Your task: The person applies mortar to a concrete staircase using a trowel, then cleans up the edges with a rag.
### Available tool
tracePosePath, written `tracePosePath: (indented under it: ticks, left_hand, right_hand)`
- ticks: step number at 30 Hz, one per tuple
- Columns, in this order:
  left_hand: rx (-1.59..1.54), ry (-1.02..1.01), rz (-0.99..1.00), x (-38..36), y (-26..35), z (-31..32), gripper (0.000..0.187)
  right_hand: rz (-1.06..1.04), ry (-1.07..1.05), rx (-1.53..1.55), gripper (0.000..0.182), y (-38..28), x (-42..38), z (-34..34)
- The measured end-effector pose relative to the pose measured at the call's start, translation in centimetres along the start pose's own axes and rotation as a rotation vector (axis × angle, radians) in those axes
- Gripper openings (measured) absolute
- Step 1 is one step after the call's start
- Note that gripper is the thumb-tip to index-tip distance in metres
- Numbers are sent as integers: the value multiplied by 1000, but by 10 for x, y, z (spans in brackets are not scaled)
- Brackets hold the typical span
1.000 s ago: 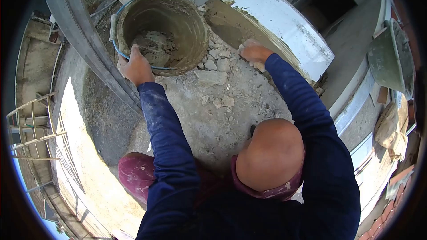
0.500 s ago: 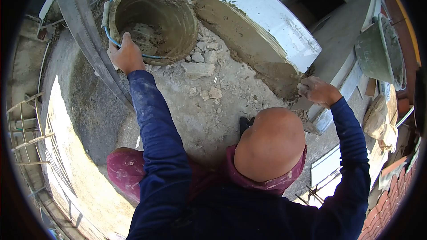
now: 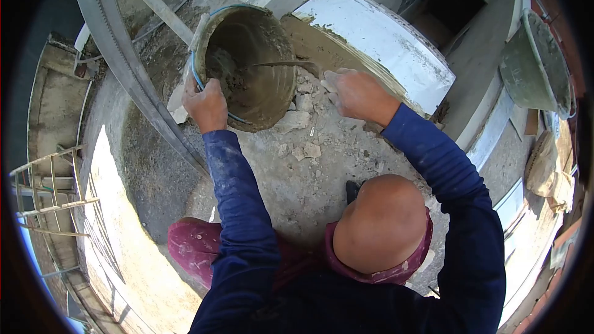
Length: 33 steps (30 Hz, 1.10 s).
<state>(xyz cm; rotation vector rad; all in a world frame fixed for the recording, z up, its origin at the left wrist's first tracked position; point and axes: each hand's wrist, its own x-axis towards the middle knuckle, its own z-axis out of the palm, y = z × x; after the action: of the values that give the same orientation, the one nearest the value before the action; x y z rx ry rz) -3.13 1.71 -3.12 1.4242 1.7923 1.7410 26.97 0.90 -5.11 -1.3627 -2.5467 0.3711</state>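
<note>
My left hand (image 3: 207, 106) is closed on the near rim of a mortar-coated bucket (image 3: 263, 102), which tilts toward me and has a blue wire handle. Wet mortar (image 3: 238, 77) lies inside it. My right hand (image 3: 359, 96) grips a trowel (image 3: 288, 63) by its handle, and the thin blade reaches over the bucket's right rim into its mouth. To the right of the bucket, a mortar-covered ledge (image 3: 343, 52) runs along a white panel (image 3: 383, 40).
Rubble (image 3: 303, 102) lies on the concrete beside the bucket. A long curved metal strip (image 3: 133, 71) passes on the left. A second bucket (image 3: 526, 71) stands at the right, above a paper sack (image 3: 541, 158). Thin wooden sticks (image 3: 59, 207) are at the far left.
My right hand has moved left from the ledge's lower end, bringing the trowel to the bucket. My left hand still holds the rim. The view has shifted, and the bucket appears lower and further right.
</note>
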Motion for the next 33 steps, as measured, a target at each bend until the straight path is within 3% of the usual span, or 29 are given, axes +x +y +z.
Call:
tracePosePath:
  ticks: [3, 6, 9, 12, 13, 16, 17, 20, 21, 24, 25, 29, 32, 33]
  left_hand:
    - [40, -27, 51, -10, 26, 4, 45]
    - [-6, -62, 71, -16, 35, -1, 45]
    - [-20, -89, 64, -14, 35, -3, 46]
    - [-135, -82, -51, -16, 34, -6, 46]
    - [-217, -67, -56, -14, 30, -4, 46]
    - [-335, -95, -67, -10, 31, -1, 48]
    - [-355, -106, -69, -8, 32, -2, 49]
    - [-462, -83, -177, -6, 46, -13, 48]
    - [-390, -88, -150, -8, 42, -14, 47]
    - [-227, -122, -61, -12, 38, -5, 45]
    - [-204, -130, -27, -13, 44, -2, 43]
    - [-180, -53, -18, -9, 53, -2, 42]
    - [-94, -30, -45, -11, 45, -7, 43]
    - [-64, -27, -41, -11, 45, -6, 44]
  right_hand:
    - [40, 331, -139, 16, -19, 68, 31]
    - [-28, 114, -46, 15, -33, 92, 43]
    - [-94, -369, 248, 19, -47, 89, 24]
    - [0, -272, 480, 23, -45, 83, -11]
    - [63, -92, 393, 20, -50, 85, -16]
    - [-96, 301, 263, 14, -56, 93, 24]
    - [-256, 165, 127, 9, -60, 86, 29]
    - [-215, -171, -211, 16, -48, 71, -20]
    - [-225, -98, -317, 23, -38, 73, -25]
    - [-62, 311, -162, 25, -38, 84, -22]
    - [-11, 292, -217, 27, -42, 86, -13]
    - [-302, -82, -258, 22, -34, 70, 1]
    - [-135, 119, -251, 27, -37, 53, -53]
    - [11, 243, -201, 24, -30, 52, -62]
